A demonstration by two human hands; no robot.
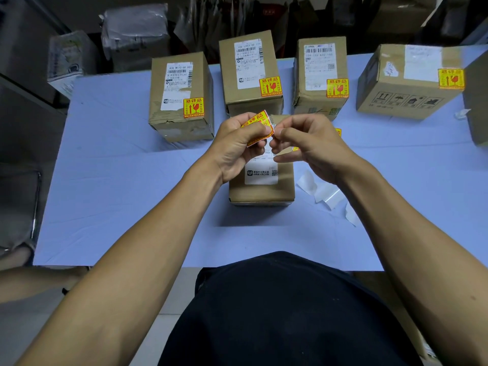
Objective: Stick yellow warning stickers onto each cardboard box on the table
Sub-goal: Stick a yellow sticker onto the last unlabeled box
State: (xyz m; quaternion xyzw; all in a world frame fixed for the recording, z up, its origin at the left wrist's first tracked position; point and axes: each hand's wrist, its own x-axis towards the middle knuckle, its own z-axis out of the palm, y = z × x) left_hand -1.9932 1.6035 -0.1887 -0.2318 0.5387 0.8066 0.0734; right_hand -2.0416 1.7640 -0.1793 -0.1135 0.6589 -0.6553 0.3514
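My left hand (239, 143) holds a yellow warning sticker (258, 126) with red print. My right hand (307, 143) pinches the sticker's right edge with its fingertips. Both hands hover over a small cardboard box (261, 188) lying in the middle of the table; its top is partly hidden by them. Several cardboard boxes stand in a row behind, each with a yellow sticker on its top: a left box (182, 101), a middle box (249, 72), another to the right (320, 72) and a wide box (406, 83) at far right.
The table (126, 186) has a pale blue cloth. White backing strips (324, 192) lie right of the small box. A bit of yellow (338, 132) shows behind my right hand. A dark box edge (478, 101) stands at far right. Wrapped parcels (134, 30) lie beyond the table.
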